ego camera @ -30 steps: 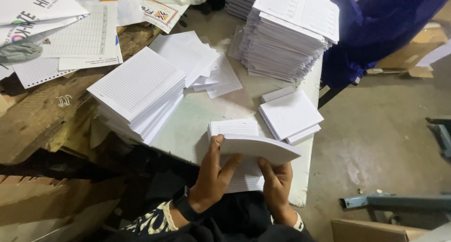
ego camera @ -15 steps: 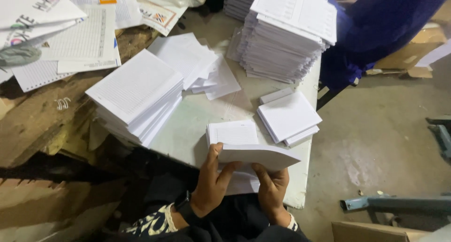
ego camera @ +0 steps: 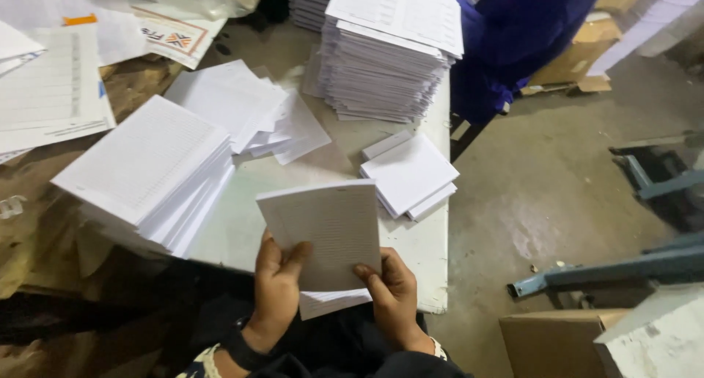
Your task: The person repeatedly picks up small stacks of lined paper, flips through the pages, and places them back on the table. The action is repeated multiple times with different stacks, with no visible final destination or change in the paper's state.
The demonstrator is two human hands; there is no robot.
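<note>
- The left hand (ego camera: pixel 277 286) grips the lower left corner of a thin batch of ruled sheets (ego camera: pixel 323 235), thumb across its face.
- The right hand (ego camera: pixel 392 294) pinches the lower right edge of the same batch, fingers curled on it.
- Half a second ago the batch lay nearly flat, seen edge-on just above the table; now it is tipped up so its ruled face shows, over the near edge of the table (ego camera: pixel 422 257).
- A second, small batch (ego camera: pixel 334 302) shows just below it, by the hands.
- That suggests the person has gathered the batch and is checking or squaring it.
- Beyond, on the table: a short stack (ego camera: pixel 407 174) to the right, a thick stack (ego camera: pixel 143 173) to the left, loose sheets (ego camera: pixel 249 114) behind, and a tall stack (ego camera: pixel 389 48) at the far end.
- Someone in blue clothes (ego camera: pixel 513 33) is beside the tall stack.
</note>
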